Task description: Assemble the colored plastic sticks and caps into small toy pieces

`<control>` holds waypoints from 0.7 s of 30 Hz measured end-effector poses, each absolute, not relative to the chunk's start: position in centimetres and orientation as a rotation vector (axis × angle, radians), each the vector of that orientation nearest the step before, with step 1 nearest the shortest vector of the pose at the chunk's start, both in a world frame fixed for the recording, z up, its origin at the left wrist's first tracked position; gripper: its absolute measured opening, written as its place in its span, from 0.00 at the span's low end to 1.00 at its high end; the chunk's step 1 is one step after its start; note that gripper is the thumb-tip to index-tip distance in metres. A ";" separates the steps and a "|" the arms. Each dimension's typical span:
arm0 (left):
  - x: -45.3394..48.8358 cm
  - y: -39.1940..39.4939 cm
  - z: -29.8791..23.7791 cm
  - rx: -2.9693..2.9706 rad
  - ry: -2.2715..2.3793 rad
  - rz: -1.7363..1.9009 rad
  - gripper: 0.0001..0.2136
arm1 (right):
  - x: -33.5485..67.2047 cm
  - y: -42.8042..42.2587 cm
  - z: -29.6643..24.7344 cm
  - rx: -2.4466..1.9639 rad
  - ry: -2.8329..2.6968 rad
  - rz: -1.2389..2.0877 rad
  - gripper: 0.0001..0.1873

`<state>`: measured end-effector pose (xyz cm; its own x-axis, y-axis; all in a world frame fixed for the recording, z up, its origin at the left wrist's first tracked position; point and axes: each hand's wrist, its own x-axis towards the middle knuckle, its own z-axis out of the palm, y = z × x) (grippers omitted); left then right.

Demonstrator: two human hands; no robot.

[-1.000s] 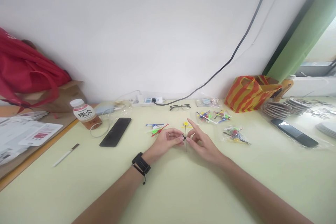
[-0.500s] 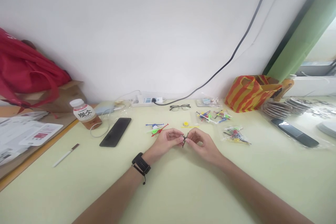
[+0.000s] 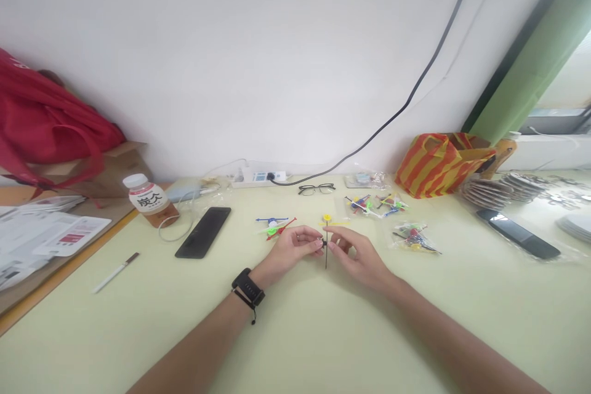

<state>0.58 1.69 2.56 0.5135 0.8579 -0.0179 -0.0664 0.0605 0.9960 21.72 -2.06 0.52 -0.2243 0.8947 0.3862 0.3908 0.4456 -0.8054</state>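
Note:
Both my hands meet over the table with a thin black pointer (image 3: 326, 260) standing lengthwise between them, a small dark hub at its middle. My left hand (image 3: 295, 247) is closed, thumb and fingers pinching the hub. Thumb and index fingertips of my right hand (image 3: 357, 253) rest against the pointer, closed on it from the right. Just behind my fingers lies a yellow spinner piece (image 3: 327, 218) with a round hub. Beyond my left fingertips are loose blue, green and red arrow pieces (image 3: 273, 228).
Plastic bags of coloured arrows (image 3: 367, 204) lie behind my right hand, one bag (image 3: 415, 238) nearer. Eyeglasses (image 3: 316, 188) and a power strip (image 3: 258, 178) are by the wall. To the left are a black phone (image 3: 203, 233), a bottle (image 3: 150, 203) and a pen (image 3: 115, 273).
The black pointer has turned between my fingers and now shows as a long line running front to back. My right index finger has straightened a little. Both arms have stayed in place.

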 end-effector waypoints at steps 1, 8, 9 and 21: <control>0.6 1.7 2.6 1.327 0.771 0.815 0.19 | 21.8 -2.0 0.6 -1.128 -1.809 0.676 0.17; 0.6 1.8 2.3 1.308 0.779 0.811 0.20 | 21.9 -1.9 1.5 -1.136 -1.750 0.630 0.24; 0.5 1.8 2.3 1.314 0.778 0.812 0.19 | 21.8 -2.0 1.5 -1.125 -1.750 0.677 0.21; 0.5 1.7 2.6 1.328 0.763 0.832 0.18 | 21.6 -2.2 1.2 -1.040 -1.802 0.830 0.16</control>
<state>0.50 1.71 2.60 0.5087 0.8609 -0.0048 -0.0797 0.0526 0.9954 21.59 -2.22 1.17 -0.2716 0.8957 0.3521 0.3145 0.4283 -0.8471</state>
